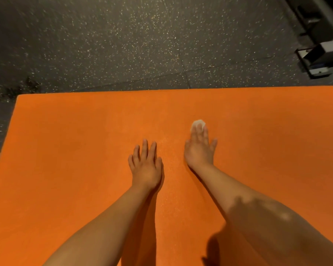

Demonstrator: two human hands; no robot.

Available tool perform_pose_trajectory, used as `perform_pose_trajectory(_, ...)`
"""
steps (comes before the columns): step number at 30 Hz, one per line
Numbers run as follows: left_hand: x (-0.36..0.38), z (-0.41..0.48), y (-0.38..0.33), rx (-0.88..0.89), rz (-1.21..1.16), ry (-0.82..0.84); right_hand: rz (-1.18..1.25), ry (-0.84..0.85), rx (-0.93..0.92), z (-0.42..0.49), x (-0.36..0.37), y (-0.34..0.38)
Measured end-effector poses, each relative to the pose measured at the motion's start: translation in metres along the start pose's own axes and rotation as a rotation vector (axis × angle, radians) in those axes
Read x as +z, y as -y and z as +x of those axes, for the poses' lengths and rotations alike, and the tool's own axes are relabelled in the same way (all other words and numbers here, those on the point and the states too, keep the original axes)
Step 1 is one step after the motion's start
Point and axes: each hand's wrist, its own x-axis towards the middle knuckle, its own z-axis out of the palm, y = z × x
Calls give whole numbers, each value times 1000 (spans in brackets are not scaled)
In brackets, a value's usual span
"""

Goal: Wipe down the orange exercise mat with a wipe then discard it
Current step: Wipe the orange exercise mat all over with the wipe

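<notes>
Pressing wipe (pixel 198 123) onto orange mat (pixel 75 141), right hand (pixel 199 148) flat

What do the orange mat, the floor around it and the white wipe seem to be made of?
Orange mat: probably foam or rubber, matte, with a fine grainy surface. Floor: likely rubber tiles, dark with pale specks and seams. Wipe: thin cloth or paper, perhaps; white, bunched under the right hand, blurred.

Orange mat (pixel 65 150) on speckled floor (pixel 123 45)

Head view, downward, close over mat (pixel 65 150)
</notes>
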Motion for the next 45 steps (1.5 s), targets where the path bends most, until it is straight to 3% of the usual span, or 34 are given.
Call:
perform_pose_trajectory(3, -2, 2, 0, 1, -28, -20, 36, 4, -9, 1, 7, 24)
perform_pose_trajectory(7, -12, 9, 2, -49, -63, -80, 9, 167, -448, -9, 21, 68)
perform_pose_trajectory(10, -15, 12, 1, -26, 32, -40, -75, 186, -550, 1, 18, 61)
perform_pose_trajectory(12, -17, 13, 1, -26, 55, -24, -94, 119, -464, 8, 13, 43)
perform_pose_trajectory(15, -17, 16, 1, -49, 39, -42, -39, 8, -131, 17, 3, 17)
perform_pose_trajectory(17, -19, 20, -1, -67, 15, -53, 5, 1, -14, 18, 4, 20)
perform_pose_trajectory(19, -21, 27, -4, -70, 4, -68, 63, 19, -58, 15, 8, 38)
perform_pose_trajectory(24, -26, 48, -10, -20, -24, -90, 25, 133, -434, 11, 19, 67)
perform_pose_trajectory(27, -21, 55, -14, 8, 16, 8, -49, 97, -370, 22, 11, 44)
perform_pose_trajectory(31, -15, 57, -15, -10, 54, 18, 32, -40, -36, 41, -10, 6)
perform_pose_trajectory(33, -15, 56, -14, -7, 37, -2, 76, -21, 37, 43, -12, 12)
perform_pose_trajectory(35, -15, 57, -17, -11, 6, -49, 107, 25, -28, 42, -8, 31)
perform_pose_trajectory(38, -17, 64, -25, -62, -36, -129, 70, 140, -278, 42, -2, 58)
perform_pose_trajectory(41, -16, 71, -33, 8, 5, -100, -23, 214, -409, 47, -7, 53)
perform_pose_trajectory(43, -13, 72, -39, 80, 60, -46, -89, 159, -403, 53, -12, 32)
perform_pose_trajectory(45, -12, 73, -39, 71, 89, -25, -67, 77, -250, 63, -19, 9)
